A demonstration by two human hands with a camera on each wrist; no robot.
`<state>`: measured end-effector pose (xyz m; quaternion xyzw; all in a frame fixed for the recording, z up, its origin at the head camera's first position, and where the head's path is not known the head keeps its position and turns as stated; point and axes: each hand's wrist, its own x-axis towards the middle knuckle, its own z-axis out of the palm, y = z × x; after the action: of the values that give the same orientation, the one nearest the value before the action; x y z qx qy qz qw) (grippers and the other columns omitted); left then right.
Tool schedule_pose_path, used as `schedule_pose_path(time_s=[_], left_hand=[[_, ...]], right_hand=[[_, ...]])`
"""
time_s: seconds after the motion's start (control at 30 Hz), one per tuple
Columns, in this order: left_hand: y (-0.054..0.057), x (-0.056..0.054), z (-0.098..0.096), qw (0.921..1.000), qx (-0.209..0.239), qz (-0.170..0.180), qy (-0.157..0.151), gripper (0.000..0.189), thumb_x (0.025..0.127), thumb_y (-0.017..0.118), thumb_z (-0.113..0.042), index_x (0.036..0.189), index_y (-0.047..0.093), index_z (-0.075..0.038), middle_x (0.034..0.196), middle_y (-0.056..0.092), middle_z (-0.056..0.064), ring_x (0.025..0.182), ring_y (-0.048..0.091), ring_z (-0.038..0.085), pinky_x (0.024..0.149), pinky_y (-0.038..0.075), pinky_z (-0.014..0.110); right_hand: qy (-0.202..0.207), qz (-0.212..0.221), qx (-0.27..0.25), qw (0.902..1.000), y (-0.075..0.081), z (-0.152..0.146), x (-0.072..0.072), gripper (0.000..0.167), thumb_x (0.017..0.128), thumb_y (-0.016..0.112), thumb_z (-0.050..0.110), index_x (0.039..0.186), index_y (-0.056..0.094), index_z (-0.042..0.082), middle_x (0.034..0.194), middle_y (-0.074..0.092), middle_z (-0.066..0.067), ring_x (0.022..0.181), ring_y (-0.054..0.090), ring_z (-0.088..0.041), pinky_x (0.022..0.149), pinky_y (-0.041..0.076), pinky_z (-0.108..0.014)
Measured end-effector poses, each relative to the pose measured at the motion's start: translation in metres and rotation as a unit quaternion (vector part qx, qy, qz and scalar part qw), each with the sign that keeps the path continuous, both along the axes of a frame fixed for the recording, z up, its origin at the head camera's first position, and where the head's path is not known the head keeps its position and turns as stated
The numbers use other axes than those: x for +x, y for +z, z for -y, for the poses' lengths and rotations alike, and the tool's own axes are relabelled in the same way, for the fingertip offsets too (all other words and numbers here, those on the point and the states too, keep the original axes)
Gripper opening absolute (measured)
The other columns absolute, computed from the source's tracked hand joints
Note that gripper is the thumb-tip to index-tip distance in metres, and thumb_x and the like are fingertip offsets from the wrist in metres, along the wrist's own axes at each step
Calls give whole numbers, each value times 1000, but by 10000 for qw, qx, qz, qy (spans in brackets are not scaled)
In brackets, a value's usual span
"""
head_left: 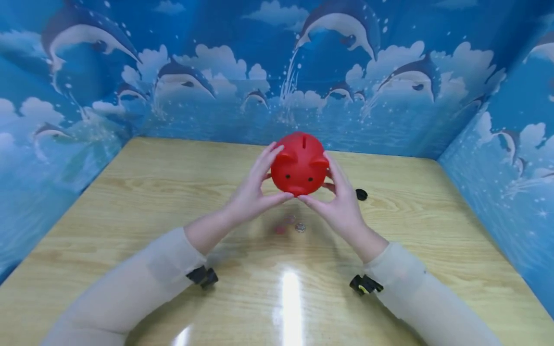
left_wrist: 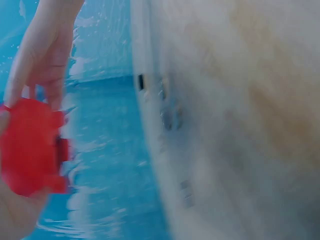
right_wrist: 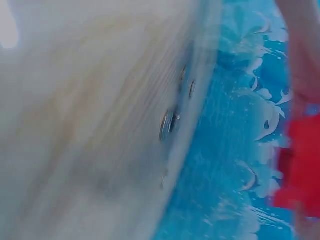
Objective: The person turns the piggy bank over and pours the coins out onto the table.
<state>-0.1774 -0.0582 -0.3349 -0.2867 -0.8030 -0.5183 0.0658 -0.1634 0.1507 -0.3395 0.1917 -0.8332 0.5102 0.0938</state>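
A red piggy bank (head_left: 299,166) is held up above the table between both hands, its eyes and snout facing me and its coin slot on top. My left hand (head_left: 252,190) grips its left side, and my right hand (head_left: 342,197) grips the right side. Both thumbs meet near the snout; the other fingers are partly hidden behind the body. Below it on the table lie a few coins (head_left: 300,227), small and blurred. The left wrist view shows the piggy bank (left_wrist: 30,150) clear of the surface, its short feet pointing toward the table.
A black round disc (head_left: 361,194) lies on the wood-grain table (head_left: 173,187), right of the right hand. Dolphin-printed curtains (head_left: 242,115) close off the back and sides. Wrist cameras (head_left: 366,284) sit on both sleeves. Light glares off the front of the table.
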Motion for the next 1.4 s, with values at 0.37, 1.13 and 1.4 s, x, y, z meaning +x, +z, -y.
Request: schedule_pose_path(time_s=[0.37, 1.13, 1.4], left_hand=[[-3, -6, 1, 9613, -348, 2728, 156, 83, 84, 68, -37, 149, 18, -28, 144, 33, 1, 117, 48, 29, 82, 51, 45], [-3, -3, -9, 9876, 464, 1467, 323, 79, 84, 69, -35, 148, 23, -26, 142, 33, -1, 122, 39, 20, 86, 50, 37], [-17, -2, -10, 9807, 544, 1865, 215, 80, 83, 69, -37, 147, 23, -25, 138, 37, -2, 120, 43, 21, 81, 52, 36]], right_hand=[[369, 2046, 554, 9766, -1, -3, -6, 76, 86, 62, 47, 148, 22, 30, 141, 39, -4, 111, 53, -32, 84, 50, -47], [236, 1319, 17, 9910, 1, -4, -14, 76, 84, 65, 46, 147, 23, 34, 140, 39, -1, 113, 50, -28, 87, 48, -46], [103, 1873, 12, 9823, -6, -4, -10, 77, 84, 65, 46, 147, 22, 36, 145, 32, 0, 120, 46, -29, 86, 50, -42]])
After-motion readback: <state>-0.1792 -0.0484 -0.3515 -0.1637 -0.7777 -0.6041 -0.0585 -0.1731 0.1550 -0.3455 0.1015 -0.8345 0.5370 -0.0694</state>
